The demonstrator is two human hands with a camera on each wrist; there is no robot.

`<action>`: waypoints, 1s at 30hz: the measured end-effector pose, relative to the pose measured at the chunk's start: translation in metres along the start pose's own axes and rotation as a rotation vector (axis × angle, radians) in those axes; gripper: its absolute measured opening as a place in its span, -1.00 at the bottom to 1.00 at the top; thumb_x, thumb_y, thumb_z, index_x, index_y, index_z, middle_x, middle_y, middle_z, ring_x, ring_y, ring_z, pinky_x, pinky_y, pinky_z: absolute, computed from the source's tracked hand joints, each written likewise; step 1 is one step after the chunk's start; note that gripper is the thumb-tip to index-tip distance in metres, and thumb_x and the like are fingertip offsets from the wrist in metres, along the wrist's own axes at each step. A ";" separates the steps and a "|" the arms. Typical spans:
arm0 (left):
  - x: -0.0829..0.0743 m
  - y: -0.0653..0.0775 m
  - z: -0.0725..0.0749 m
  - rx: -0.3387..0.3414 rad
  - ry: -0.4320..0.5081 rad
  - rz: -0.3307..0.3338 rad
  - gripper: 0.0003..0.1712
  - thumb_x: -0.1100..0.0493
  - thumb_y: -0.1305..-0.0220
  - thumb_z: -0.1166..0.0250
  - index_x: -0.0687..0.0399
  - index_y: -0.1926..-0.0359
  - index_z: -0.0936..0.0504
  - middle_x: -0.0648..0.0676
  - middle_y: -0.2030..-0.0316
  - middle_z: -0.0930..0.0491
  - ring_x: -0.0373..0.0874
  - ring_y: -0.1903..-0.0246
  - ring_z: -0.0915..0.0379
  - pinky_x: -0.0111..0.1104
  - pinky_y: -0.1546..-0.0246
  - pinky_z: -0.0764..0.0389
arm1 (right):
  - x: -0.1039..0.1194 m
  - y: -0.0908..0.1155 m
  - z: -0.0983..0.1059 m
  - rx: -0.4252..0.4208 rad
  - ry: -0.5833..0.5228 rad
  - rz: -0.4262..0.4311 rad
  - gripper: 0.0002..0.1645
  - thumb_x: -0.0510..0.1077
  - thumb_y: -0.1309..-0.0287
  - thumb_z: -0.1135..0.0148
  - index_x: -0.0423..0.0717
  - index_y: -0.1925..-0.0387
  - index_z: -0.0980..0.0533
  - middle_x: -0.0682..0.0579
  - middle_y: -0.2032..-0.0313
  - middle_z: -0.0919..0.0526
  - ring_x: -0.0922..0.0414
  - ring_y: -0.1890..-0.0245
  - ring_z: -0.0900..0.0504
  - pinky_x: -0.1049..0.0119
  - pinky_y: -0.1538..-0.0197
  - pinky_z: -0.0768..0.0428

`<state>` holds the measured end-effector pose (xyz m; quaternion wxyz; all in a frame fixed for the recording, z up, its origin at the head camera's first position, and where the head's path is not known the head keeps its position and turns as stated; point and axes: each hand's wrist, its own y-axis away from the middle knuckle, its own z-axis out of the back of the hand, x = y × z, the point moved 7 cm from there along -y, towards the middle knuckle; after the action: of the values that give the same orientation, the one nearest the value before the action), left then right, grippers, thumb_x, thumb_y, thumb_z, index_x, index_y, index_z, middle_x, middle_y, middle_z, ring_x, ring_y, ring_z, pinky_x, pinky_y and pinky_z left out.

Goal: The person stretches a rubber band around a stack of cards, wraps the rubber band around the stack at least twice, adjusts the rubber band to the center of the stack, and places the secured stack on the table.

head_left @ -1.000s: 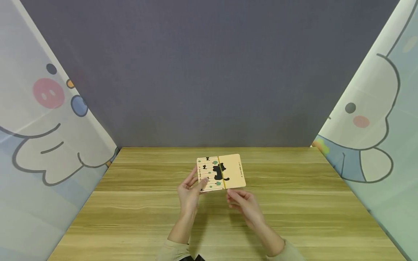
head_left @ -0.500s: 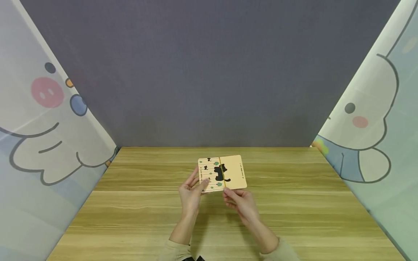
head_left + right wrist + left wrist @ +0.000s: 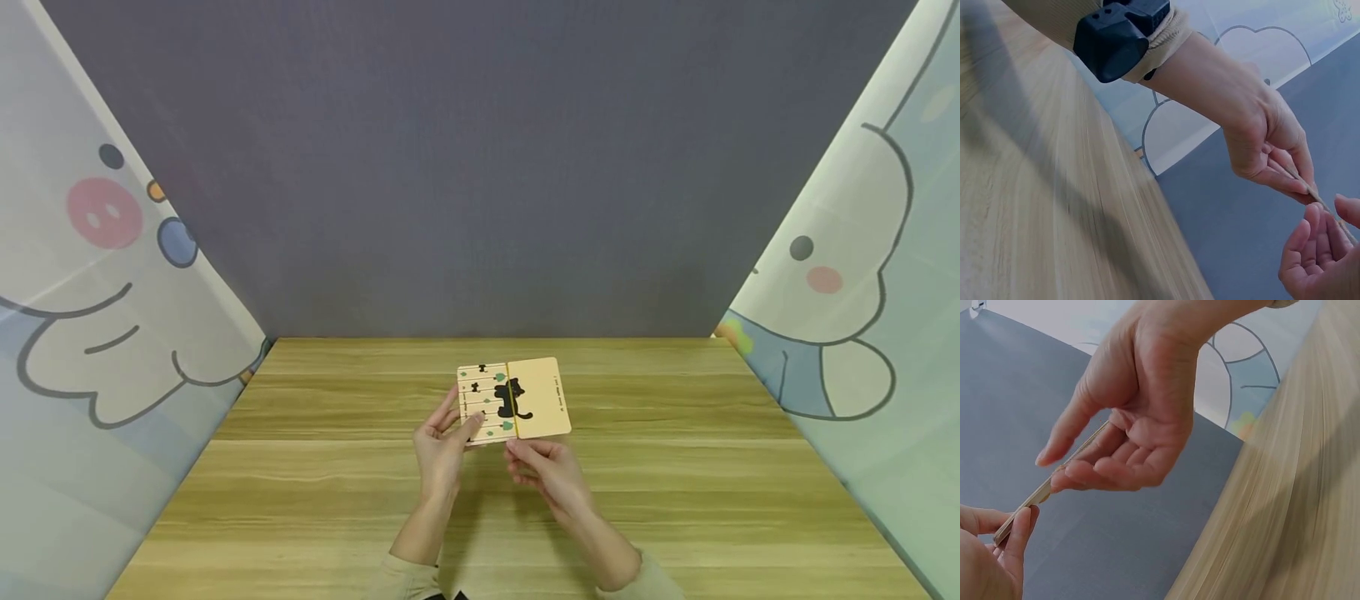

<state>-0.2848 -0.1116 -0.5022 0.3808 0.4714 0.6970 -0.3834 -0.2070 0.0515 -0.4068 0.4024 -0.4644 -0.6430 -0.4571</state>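
Observation:
A cream notebook (image 3: 542,404) with a black cat and a striped left part is raised above the table. Around its middle runs a narrow yellow elastic band (image 3: 512,390). My left hand (image 3: 438,454) grips the left end, thumb on the cover and fingers underneath. Just below the near edge, at the band's lower end, is my right hand (image 3: 558,477). In the left wrist view the notebook (image 3: 1021,512) appears edge-on, and the right hand (image 3: 1141,412) has its thumb apart from its bent fingers, the index fingertip right beside the band.
The wooden table (image 3: 322,483) spreads below both hands. A dark grey panel (image 3: 480,167) rises behind it, and cartoon-printed curtains flank it on the left (image 3: 82,350) and right (image 3: 862,292). A black camera (image 3: 1116,40) is strapped on the left wrist.
My right hand has shifted left along the notebook's near edge to the band. Its thumb tip, over the band half a second ago, is now just below the edge. The notebook has drifted slightly right.

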 end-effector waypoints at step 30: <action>-0.002 -0.001 0.003 0.042 -0.006 -0.010 -0.26 0.24 0.14 -0.43 -0.10 -0.16 -0.40 0.26 0.26 -0.58 0.16 0.40 -0.55 -0.07 0.64 -0.62 | -0.022 -0.077 0.119 -0.097 0.075 0.465 -0.60 -0.17 -0.05 -0.23 -0.22 0.04 -0.48 -0.19 0.16 -0.56 -0.08 0.24 -0.54 0.20 0.35 -0.66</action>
<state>-0.2846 -0.1149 -0.5019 0.3710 0.4747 0.6900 -0.4013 -0.2870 0.1495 -0.4746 0.4977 -0.6015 -0.4806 -0.3994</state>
